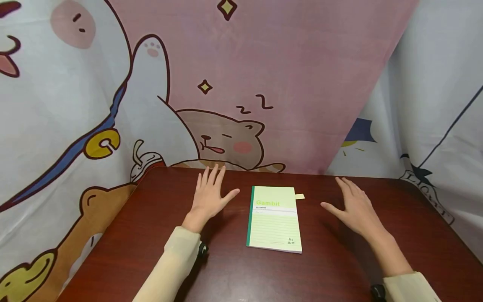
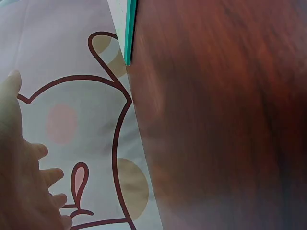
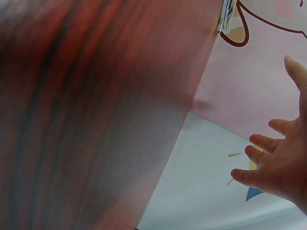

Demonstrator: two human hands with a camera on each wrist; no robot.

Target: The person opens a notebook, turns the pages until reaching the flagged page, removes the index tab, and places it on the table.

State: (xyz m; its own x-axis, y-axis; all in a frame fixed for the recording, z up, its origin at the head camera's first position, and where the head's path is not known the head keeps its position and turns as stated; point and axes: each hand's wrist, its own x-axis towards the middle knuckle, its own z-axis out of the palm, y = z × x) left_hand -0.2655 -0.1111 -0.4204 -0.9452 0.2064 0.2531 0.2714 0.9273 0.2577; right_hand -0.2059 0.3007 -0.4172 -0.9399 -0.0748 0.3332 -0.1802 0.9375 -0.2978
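Nearest you, your left sleeve (image 1: 170,264) and right sleeve (image 1: 409,288) are extending over the dark reddish-brown tabletop (image 1: 241,281), with a black wrist device (image 1: 203,250) showing at the left cuff. Your left hand (image 1: 209,196) is hovering above the tabletop, its grip standing unclosed and holding nothing, with the fingers pointing away from you and the thumb pointing toward the notebook (image 1: 274,226). Your right hand (image 1: 356,209) is hovering on the other side, its grip likewise unclosed and empty, the thumb standing out from the fingers. Between your hands, and apart from both, the pale green notebook is lying flat, its green spine facing left; a pale paper tab (image 1: 299,196) is sticking out on the right. Beyond the tabletop, a pink cloth (image 1: 302,84) is hanging, showing a printed sleeping bear (image 1: 232,136).
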